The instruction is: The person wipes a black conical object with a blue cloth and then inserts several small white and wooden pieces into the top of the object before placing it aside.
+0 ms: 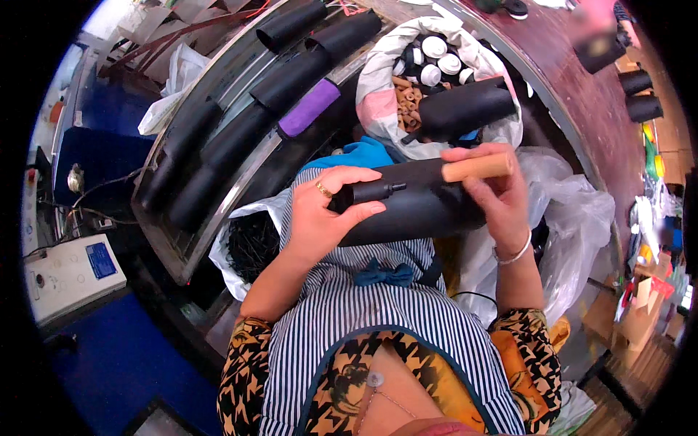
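Above lap, black cylinder point(418, 211) lying sideways between hands, before striped apron point(320, 323). Left hand point(318, 214) at its left end, thumb and fingers pinching small black nozzle point(374, 191), tip pointing right. Right hand point(498, 200) grasping tan rod point(478, 167) over cylinder's right end; can't tell if rod touches it. Beyond: white sack point(376, 78) with white caps point(435, 47), tan tubes point(407, 109), another black cylinder point(465, 109). Left: tray with black tubes point(287, 87), purple roll point(310, 107). Right: clear bag point(574, 214).

A parts sack point(376, 64) and rows of black cylinders point(238, 134) suggest a workshop.
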The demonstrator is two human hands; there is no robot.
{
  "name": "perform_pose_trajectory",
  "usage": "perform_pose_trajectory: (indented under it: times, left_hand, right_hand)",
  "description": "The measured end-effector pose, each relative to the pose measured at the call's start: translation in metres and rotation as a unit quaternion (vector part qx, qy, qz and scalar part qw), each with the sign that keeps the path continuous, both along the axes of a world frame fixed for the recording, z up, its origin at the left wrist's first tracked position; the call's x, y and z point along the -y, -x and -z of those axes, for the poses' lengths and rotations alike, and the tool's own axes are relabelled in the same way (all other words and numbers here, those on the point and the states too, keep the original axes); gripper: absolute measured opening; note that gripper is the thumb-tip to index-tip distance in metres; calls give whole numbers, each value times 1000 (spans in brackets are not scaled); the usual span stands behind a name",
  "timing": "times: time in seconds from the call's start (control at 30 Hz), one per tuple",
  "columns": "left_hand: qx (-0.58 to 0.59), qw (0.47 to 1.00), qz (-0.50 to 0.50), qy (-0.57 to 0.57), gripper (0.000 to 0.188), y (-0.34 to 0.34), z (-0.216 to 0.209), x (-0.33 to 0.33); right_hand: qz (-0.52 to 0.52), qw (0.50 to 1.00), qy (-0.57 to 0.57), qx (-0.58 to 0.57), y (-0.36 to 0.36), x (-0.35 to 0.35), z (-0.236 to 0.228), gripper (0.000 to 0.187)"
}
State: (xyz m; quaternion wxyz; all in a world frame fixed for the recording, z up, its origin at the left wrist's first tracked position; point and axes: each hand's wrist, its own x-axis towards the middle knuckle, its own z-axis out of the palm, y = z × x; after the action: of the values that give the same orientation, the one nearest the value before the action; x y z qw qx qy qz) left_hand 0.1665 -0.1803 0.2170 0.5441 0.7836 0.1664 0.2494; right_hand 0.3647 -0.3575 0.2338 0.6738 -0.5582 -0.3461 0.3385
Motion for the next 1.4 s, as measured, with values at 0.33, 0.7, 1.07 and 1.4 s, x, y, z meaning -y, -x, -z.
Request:
perform_pose_trajectory:
  times: [0.33,0.7,1.07,1.4]
  left_hand:
    - [11,995,55,-84,37,-21,0,19]
    - [55,950,209,-224,39,-34,1,30]
    - [-122,979,129,-104,38,-29,11,22]
    - [-154,986,-36,45,39,56,51,-24]
  right_hand:
    - [-31,990,45,132,6,26,25,32]
    - [-155,971,182,18,9,47,29,21]
    - [253,915,237,204,-110,146,68,28]
    - [268,621,736,9,-103,416,384,47]
